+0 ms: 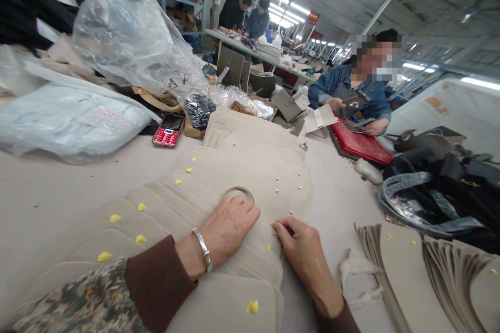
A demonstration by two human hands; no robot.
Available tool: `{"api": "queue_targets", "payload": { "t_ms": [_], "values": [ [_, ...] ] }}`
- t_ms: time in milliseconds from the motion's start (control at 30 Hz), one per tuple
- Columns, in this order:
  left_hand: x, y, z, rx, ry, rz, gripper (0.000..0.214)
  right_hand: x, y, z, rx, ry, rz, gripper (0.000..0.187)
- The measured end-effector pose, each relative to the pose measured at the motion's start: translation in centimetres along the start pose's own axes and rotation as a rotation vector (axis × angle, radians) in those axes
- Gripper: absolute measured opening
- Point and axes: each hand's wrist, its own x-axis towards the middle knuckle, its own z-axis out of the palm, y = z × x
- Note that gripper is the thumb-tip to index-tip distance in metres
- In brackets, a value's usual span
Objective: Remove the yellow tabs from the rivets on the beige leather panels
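Note:
My left hand (228, 229) rests knuckles-up on a fanned row of beige leather panels (203, 187), its fingers curled over a roll of tape (237, 194). A silver bracelet (203, 250) circles that wrist. My right hand (300, 252) lies beside it with thumb and forefinger pinched at the edge of a panel, close to a small brass stud (291, 213); what they pinch is too small to name. Small yellow stickers (114, 217) dot the panels.
A red phone (169, 130) lies beyond the panels, next to clear plastic bags (128, 36). A person in a denim jacket (344, 88) works at a red mat (363, 144) on the right. Black parts in plastic (437, 192) and another fan of panels (410, 270) sit at the right.

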Motion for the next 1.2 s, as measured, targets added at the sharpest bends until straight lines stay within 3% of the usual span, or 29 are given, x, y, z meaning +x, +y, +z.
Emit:
{"api": "queue_targets", "payload": {
  "t_ms": [233,400,467,633,767,867,1067,1133,1200],
  "values": [
    [-0.2,-0.3,0.3,-0.008,0.135,0.073,0.015,0.6,-0.7,0.6,-0.08,0.045,-0.002,0.022],
    [-0.4,-0.5,0.8,-0.181,0.318,0.152,0.016,0.9,-0.4,-0.8,0.039,-0.246,-0.008,0.028],
    [-0.6,-0.5,1.1,-0.269,0.39,0.2,0.016,0.8,-0.3,-1.3,0.088,-0.285,-0.044,0.031],
    [-0.7,-0.3,1.1,-0.299,0.436,0.213,0.04,0.2,-1.4,-1.5,0.304,0.044,-0.245,0.017],
    [-0.7,-0.1,1.1,-0.283,0.396,0.173,0.038,-0.1,-3.0,-1.1,0.277,0.091,-0.455,0.016],
    [-0.7,-0.1,1.1,-0.285,0.365,0.152,0.035,-0.1,-3.3,-0.4,0.188,0.155,-0.526,0.019],
    [-0.6,0.0,0.9,-0.319,0.232,0.099,0.009,-0.3,-2.8,0.5,0.057,0.291,-0.544,0.019],
    [-0.5,0.0,0.9,-0.307,0.261,0.097,0.013,-0.5,-2.9,0.5,0.104,0.287,-0.482,0.018],
    [-0.4,0.1,0.9,-0.271,0.327,0.12,0.018,-0.6,-3.4,0.6,0.232,0.246,-0.331,0.015]
  ]
}}
